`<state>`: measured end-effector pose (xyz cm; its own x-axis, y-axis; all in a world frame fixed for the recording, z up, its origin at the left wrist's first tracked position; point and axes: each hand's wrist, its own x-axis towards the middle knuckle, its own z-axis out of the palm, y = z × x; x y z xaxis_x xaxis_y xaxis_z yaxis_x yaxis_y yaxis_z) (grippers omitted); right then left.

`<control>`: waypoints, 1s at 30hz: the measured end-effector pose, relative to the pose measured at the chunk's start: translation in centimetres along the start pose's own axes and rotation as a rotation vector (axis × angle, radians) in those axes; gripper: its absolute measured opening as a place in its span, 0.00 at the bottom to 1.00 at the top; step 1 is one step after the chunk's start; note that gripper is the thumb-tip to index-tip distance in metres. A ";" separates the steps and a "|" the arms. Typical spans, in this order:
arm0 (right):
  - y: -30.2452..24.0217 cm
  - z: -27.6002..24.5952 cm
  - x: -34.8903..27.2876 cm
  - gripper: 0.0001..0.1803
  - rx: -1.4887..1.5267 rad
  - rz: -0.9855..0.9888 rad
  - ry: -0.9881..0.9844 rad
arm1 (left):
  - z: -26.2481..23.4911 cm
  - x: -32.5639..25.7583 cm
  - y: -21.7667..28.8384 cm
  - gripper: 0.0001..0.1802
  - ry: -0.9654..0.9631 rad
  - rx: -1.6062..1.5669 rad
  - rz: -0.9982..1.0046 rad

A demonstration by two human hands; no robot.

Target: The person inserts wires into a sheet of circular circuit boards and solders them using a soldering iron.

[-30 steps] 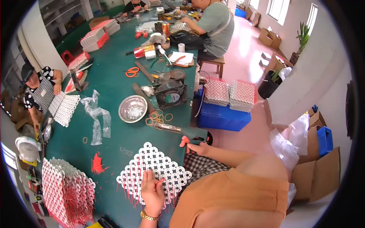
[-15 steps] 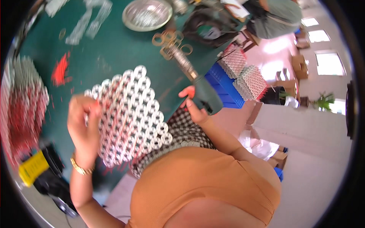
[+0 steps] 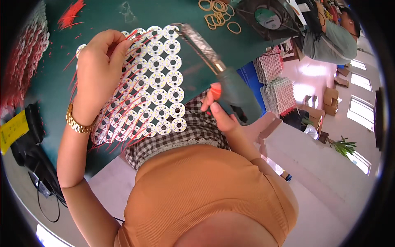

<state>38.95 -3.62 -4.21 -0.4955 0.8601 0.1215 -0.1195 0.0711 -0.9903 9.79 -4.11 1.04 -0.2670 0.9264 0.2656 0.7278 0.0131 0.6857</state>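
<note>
A panel of round white LED boards (image 3: 157, 80) lies at the table edge in front of me, with thin red wires (image 3: 119, 111) across its left part. My left hand (image 3: 98, 72) is closed over the panel's far left, thumb and forefinger pinching a red wire near the far row. My right hand (image 3: 218, 107), a red cover on one finger, holds a soldering iron (image 3: 203, 47) by its dark green, blurred handle. The iron's metal barrel slants toward the panel's far right corner, its tip close to the corner board; I cannot tell if they touch.
Loose red wires (image 3: 72, 13) lie at the far left, near a stack of wired panels (image 3: 26, 57). Rubber bands (image 3: 218, 14) and a black fan (image 3: 269, 17) sit at the far right. More panel stacks (image 3: 277, 94) stand by a blue crate (image 3: 248, 78). A person (image 3: 331, 41) sits beyond.
The soldering iron's tip has moved from beside the rubber bands to the panel's far right corner. My left hand has moved along the panel's far side. The whole view has shifted.
</note>
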 end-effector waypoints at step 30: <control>-0.4 0.0 0.0 0.10 -0.513 -0.038 -0.222 | 2.8 -0.6 -0.1 0.06 0.022 0.059 0.081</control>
<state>38.97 -3.64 -3.82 -0.6752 0.7288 0.1137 0.2658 0.3842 -0.8841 11.64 -3.64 -1.13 -0.2190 0.9169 0.3338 0.7832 -0.0389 0.6205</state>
